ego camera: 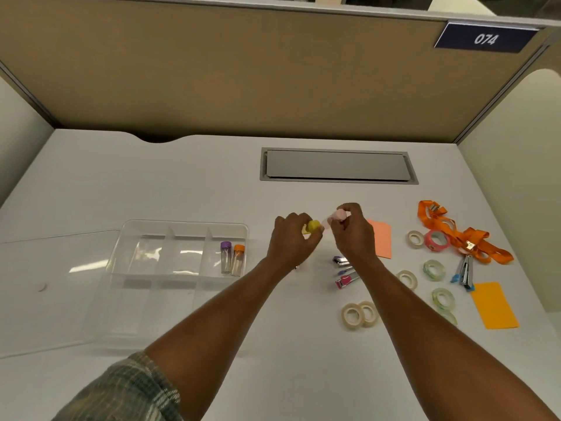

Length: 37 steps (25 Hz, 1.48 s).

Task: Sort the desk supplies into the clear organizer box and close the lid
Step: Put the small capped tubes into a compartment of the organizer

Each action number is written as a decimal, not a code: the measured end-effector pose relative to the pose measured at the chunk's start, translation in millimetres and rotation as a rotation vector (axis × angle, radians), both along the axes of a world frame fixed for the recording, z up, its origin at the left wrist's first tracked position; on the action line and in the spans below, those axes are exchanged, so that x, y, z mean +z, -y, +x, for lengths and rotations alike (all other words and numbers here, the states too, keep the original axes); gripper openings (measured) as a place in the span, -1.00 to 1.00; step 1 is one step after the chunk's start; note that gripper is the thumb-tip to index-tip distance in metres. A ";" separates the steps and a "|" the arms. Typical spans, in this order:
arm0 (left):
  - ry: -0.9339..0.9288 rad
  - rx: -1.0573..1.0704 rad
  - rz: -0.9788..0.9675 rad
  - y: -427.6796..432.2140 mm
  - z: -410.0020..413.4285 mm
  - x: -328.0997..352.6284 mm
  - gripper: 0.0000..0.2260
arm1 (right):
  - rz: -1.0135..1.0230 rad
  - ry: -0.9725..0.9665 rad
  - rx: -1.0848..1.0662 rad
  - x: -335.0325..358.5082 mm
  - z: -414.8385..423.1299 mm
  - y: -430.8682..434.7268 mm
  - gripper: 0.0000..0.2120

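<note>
The clear organizer box lies open on the left of the desk, its lid flat beside it on the left. In its right compartment stand a purple-capped vial and an orange-capped vial. My left hand is shut on a yellow-capped vial. My right hand is shut on a pink-capped vial. Both hands are close together at the desk's middle, right of the box.
Small staplers lie under my right wrist. Several tape rolls, a pink tape roll, an orange lanyard, a blue stapler and two orange paper pads are spread on the right. A grey cable hatch sits behind.
</note>
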<state>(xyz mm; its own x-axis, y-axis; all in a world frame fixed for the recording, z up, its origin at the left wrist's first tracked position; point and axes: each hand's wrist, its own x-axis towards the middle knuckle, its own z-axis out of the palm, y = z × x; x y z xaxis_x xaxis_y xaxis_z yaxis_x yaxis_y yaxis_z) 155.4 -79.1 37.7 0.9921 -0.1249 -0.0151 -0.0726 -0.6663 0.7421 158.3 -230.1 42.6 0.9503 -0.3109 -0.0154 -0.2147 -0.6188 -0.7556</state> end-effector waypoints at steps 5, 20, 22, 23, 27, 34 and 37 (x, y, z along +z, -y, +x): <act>-0.420 0.364 -0.473 -56.1 -4.1 34.5 -0.49 | 0.558 -0.183 -0.004 27.1 -9.0 -44.0 -0.67; -0.284 0.205 0.097 -174.5 -31.3 -2.7 -0.52 | -0.040 -0.347 0.407 5.8 -23.7 -209.6 -0.57; -0.266 0.162 0.163 -173.0 -31.2 -7.4 -0.55 | -0.141 -0.361 0.423 2.7 -23.3 -213.4 -0.54; -0.269 0.147 0.184 -172.5 -30.8 -8.8 -0.55 | -0.180 -0.369 0.437 1.0 -23.5 -214.6 -0.53; -0.237 0.097 0.237 -172.4 -31.2 -11.3 -0.63 | -0.250 -0.328 0.472 -1.5 -26.3 -215.3 -0.57; -0.169 0.129 0.187 -167.8 -41.4 -15.3 -0.69 | -0.245 -0.279 0.453 2.3 -33.5 -209.6 -0.64; -0.152 0.141 0.202 -164.2 -43.4 -14.7 -0.65 | -0.222 -0.258 0.453 5.0 -37.8 -196.0 -0.64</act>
